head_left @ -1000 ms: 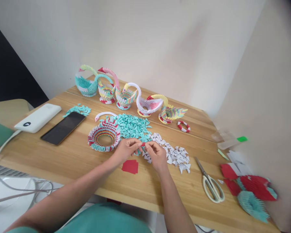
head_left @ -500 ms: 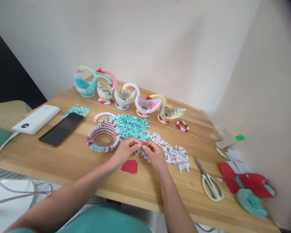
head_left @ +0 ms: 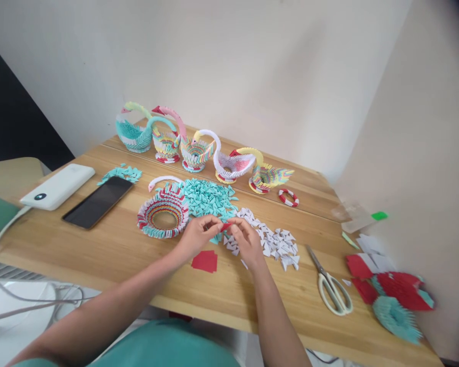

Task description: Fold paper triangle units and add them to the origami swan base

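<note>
Between the fingertips of both hands is a small folded red paper piece [head_left: 225, 227]. My left hand [head_left: 202, 234] pinches its left end, and my right hand [head_left: 247, 238] pinches the right end. Red paper sheets [head_left: 205, 261] lie on the table just below my left hand. A round basket of folded paper [head_left: 163, 211], striped red, white and teal, stands left of my hands. Behind them spreads a heap of teal folded pieces [head_left: 208, 196], and white folded pieces [head_left: 279, 244] lie to the right.
Several paper swans [head_left: 197, 153] stand along the back beside a red-and-white ring [head_left: 288, 198]. Scissors [head_left: 332, 290] lie at right, near red paper [head_left: 401, 290] and a teal paper piece [head_left: 396, 318]. A phone [head_left: 97, 202] and white power bank [head_left: 59, 187] are at left.
The red piece has turned to a more slanted angle between my fingers. My fingers have shifted slightly around it, and both hands stay in nearly the same place.
</note>
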Demonstrator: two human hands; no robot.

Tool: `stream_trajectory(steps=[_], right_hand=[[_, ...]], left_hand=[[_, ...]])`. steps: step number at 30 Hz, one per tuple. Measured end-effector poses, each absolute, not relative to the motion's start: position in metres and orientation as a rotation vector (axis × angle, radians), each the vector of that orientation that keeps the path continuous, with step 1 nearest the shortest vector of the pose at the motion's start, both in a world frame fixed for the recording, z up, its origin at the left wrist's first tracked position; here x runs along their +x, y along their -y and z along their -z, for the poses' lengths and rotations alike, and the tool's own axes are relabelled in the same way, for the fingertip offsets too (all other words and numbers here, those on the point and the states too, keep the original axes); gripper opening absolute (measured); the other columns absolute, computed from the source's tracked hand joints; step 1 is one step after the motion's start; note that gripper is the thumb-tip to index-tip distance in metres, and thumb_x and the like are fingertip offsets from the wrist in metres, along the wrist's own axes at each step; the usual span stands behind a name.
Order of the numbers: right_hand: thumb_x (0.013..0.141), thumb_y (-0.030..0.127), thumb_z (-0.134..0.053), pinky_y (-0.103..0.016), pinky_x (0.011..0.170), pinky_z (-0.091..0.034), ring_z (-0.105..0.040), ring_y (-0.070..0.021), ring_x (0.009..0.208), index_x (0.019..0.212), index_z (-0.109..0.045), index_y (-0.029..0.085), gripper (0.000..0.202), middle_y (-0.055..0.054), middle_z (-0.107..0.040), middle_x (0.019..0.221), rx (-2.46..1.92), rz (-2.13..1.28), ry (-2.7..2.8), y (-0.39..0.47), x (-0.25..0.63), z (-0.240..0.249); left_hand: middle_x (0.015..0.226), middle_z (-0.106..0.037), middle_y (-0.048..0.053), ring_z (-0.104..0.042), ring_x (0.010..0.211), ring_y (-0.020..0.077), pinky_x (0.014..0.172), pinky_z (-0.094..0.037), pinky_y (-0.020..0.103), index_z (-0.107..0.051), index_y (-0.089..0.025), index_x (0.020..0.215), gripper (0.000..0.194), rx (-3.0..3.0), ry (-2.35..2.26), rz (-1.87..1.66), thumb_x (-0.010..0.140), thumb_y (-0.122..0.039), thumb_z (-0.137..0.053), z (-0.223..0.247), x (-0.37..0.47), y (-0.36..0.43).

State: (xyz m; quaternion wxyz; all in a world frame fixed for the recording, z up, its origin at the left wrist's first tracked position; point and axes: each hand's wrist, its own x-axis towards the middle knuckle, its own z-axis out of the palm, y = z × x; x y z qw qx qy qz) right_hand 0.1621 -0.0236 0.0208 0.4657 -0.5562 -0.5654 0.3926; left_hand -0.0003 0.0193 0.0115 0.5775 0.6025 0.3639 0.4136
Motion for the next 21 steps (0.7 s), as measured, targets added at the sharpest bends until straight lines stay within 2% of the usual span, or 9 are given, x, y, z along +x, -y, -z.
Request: stream_trajectory(steps=[2,5,9,12,16,21], right_hand=[[0.086,0.046,-0.057,-0.028,0.068,-0.049,-0.061,-0.0162,0.073,0.098,-0.064,0.021,0.029,-0.002,-0.066,0.082,-1.359,-0.958,1.323,0.023,0.162,-0.019],[0.082,0.044,-0.064,-0.028,0.065,-0.051,-0.061,-0.0162,0.070,0.095,-0.065,0.021,0.026,-0.002,-0.067,0.081,-1.356,-0.986,1.284,0.022,0.162,-0.014],[0.083,0.038,-0.063,-0.028,0.063,-0.051,-0.061,-0.0157,0.067,0.099,-0.065,0.022,0.023,-0.001,-0.064,0.075,-1.300,-1.004,1.279,0.021,0.161,-0.009],[0.083,0.035,-0.063,-0.027,0.063,-0.049,-0.060,-0.0147,0.066,0.100,-0.066,0.022,0.021,0.000,-0.064,0.074,-1.290,-0.987,1.298,0.021,0.161,-0.010],[0.084,0.034,-0.062,-0.027,0.059,-0.048,-0.058,-0.0138,0.061,0.097,-0.067,0.021,0.020,0.000,-0.066,0.071,-1.279,-0.984,1.288,0.021,0.161,-0.010],[0.084,0.033,-0.062,-0.028,0.065,-0.050,-0.062,-0.0155,0.069,0.094,-0.068,0.021,0.017,-0.002,-0.070,0.080,-1.314,-0.938,1.311,0.021,0.161,-0.008]], left_hand=[[0.067,-0.060,0.000,-0.051,0.064,0.0123,0.060,-0.038,0.023,-0.063,-0.015,0.073,0.021,1.475,-0.884,-0.981,0.081,-0.034,-0.061,-0.012,0.000,-0.018],[0.068,-0.061,0.000,-0.053,0.065,0.0132,0.061,-0.039,0.023,-0.064,-0.016,0.075,0.019,1.545,-0.909,-0.978,0.083,-0.032,-0.059,-0.011,0.001,-0.016],[0.065,-0.059,-0.001,-0.052,0.060,0.0118,0.056,-0.038,0.022,-0.061,-0.016,0.078,0.019,1.486,-0.911,-0.956,0.084,-0.033,-0.056,-0.011,0.001,-0.015],[0.067,-0.062,0.000,-0.054,0.055,0.0108,0.051,-0.039,0.021,-0.056,-0.016,0.082,0.024,1.327,-0.826,-0.892,0.085,-0.040,-0.056,-0.011,0.001,-0.017],[0.070,-0.064,0.000,-0.055,0.052,0.0095,0.050,-0.042,0.021,-0.053,-0.015,0.090,0.036,1.124,-0.688,-0.806,0.077,-0.047,-0.066,-0.010,0.000,-0.019],[0.066,-0.060,-0.003,-0.053,0.051,0.0089,0.050,-0.040,0.021,-0.052,-0.016,0.093,0.035,1.172,-0.712,-0.811,0.073,-0.038,-0.071,-0.004,0.004,-0.018]])
